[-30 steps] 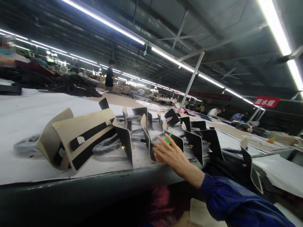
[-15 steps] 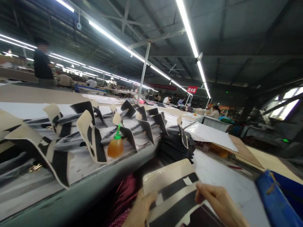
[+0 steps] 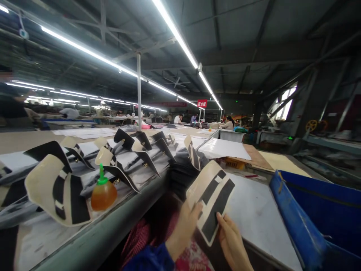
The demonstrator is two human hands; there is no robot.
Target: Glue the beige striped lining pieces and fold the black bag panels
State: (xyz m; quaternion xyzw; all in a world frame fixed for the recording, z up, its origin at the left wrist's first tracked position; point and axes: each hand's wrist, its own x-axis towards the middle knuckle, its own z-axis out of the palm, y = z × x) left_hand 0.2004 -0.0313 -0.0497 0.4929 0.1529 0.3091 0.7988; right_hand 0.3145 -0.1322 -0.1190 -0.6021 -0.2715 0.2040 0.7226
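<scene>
Both of my hands hold a cream flap piece (image 3: 194, 187) with black strips and small white tabs on its face. My left hand (image 3: 184, 224) grips its left edge, the thumb lying over the front. At the lower right edge, my right hand (image 3: 230, 237) pinches it between thumb and fingers. A squeeze bottle (image 3: 103, 195) of amber liquid with a green nozzle stands on the table to the left. Around it lie several similar flap pieces (image 3: 42, 184), bent upward, with metal clasps on some. Another flap piece (image 3: 192, 152) rests on a dark stack just beyond my hands.
A padded grey-green edge (image 3: 113, 226) borders the left table. To the right are a white sheet (image 3: 254, 210) and a blue bin (image 3: 299, 233). Farther back stands a metal post (image 3: 139, 94). Other people sit or stand at distant tables.
My view has turned right and the blue bin shows more fully. The flap piece is tilted more upright, and my right hand has moved down its edge.
</scene>
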